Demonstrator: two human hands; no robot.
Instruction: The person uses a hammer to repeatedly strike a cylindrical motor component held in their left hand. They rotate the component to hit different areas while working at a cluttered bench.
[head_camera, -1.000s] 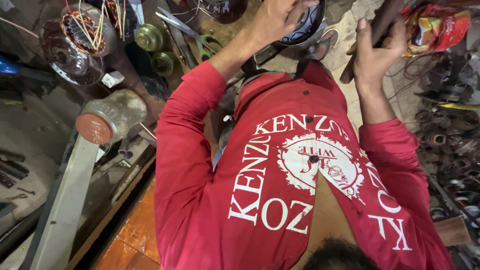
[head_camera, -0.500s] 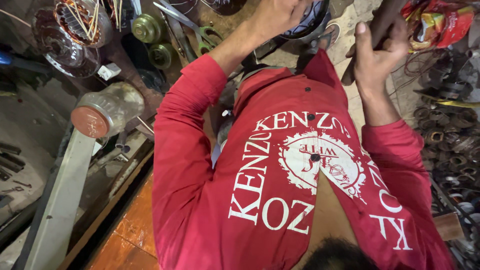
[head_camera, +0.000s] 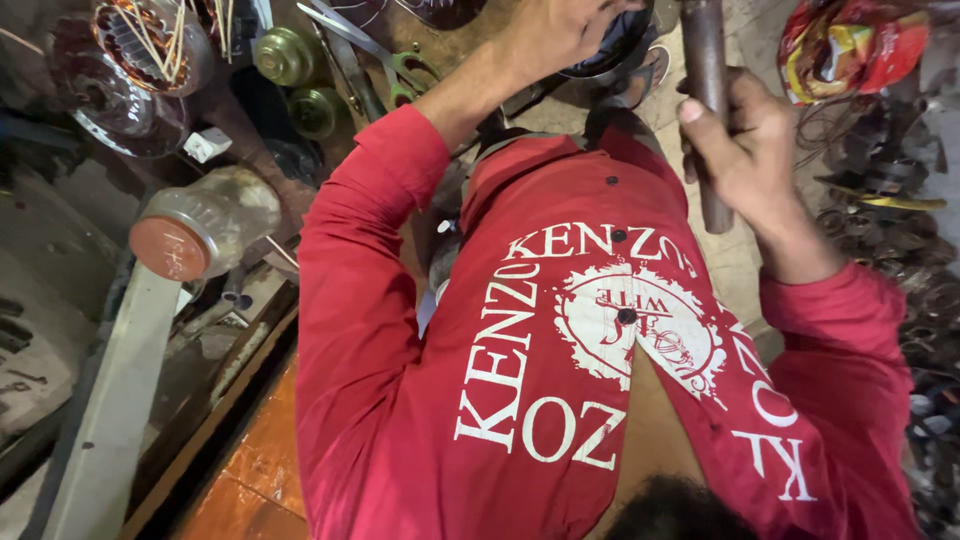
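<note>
Red sleeves fill the near view. My right hand (head_camera: 750, 150) has its fingers clamped round a dark metal rod (head_camera: 705, 110), now raised upright. Beyond, my left hand (head_camera: 555, 35) grips a dark round housing (head_camera: 620, 40), scissors (head_camera: 365, 50) beside, a wound stator (head_camera: 140, 45) farther off.

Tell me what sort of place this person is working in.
Probably a cluttered repair workshop for electric motors. A motor stator with copper windings lies at upper left, scissors and round metal parts are scattered nearby, and the right hand grips a dark metal rod.
</note>
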